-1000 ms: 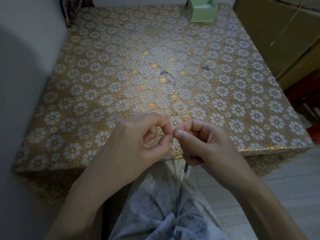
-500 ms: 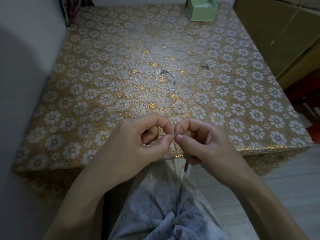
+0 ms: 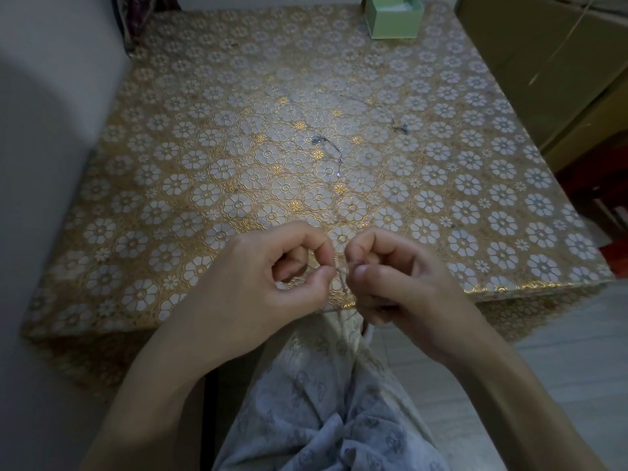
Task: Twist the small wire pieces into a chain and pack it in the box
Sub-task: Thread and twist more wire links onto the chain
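Where the two hands meet above the near table edge, a thin, silvery wire piece (image 3: 341, 271) is pinched at both ends. The left hand (image 3: 272, 280) grips it between thumb and curled forefinger; the right hand (image 3: 401, 277) pinches it likewise, fingertips nearly touching. Farther out, a curved beaded wire strand (image 3: 328, 147) and a second strand (image 3: 399, 126) lie flat on the glossy floral tablecloth (image 3: 170, 198). A pale green box (image 3: 394, 20) stands at the far edge.

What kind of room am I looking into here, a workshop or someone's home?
Most likely a home room. The low table wears a gold floral-patterned tablecloth, a small pale green open box sits at its far edge, and the seated person's lap shows loose grey printed trousers.
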{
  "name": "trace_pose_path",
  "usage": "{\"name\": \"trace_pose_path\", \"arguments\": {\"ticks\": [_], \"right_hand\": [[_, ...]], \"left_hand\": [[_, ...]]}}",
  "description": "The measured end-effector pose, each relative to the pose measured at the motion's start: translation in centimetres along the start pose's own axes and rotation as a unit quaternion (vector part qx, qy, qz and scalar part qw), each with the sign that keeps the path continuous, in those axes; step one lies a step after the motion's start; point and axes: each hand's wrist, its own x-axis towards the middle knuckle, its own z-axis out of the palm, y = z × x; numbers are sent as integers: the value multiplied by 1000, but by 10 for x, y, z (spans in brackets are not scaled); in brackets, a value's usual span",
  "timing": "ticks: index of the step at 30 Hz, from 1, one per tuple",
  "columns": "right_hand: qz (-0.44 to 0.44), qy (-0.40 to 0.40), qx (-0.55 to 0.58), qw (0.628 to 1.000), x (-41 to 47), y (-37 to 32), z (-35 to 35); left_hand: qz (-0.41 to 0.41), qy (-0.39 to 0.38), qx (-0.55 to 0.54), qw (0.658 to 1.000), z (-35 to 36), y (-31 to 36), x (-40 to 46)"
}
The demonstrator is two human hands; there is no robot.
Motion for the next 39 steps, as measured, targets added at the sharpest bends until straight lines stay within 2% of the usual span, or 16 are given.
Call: {"name": "trace_pose_path", "arguments": {"ticks": [10, 14, 19, 32, 39], "right_hand": [[7, 17, 39, 999, 0, 3, -1], [-30, 17, 16, 999, 0, 2, -1], [-71, 30, -69, 995, -2, 0, 3], [-97, 15, -156, 983, -3, -1, 3], [-99, 31, -162, 981, -3, 0, 2]], "left_hand": [[-3, -13, -49, 999, 1, 2, 2], [-9, -11, -64, 998, 1, 1, 2], [-22, -9, -71, 997, 1, 0, 2], [-24, -15, -60, 998, 1, 2, 2], [-3, 19, 0, 1000, 1, 3, 2]]}}
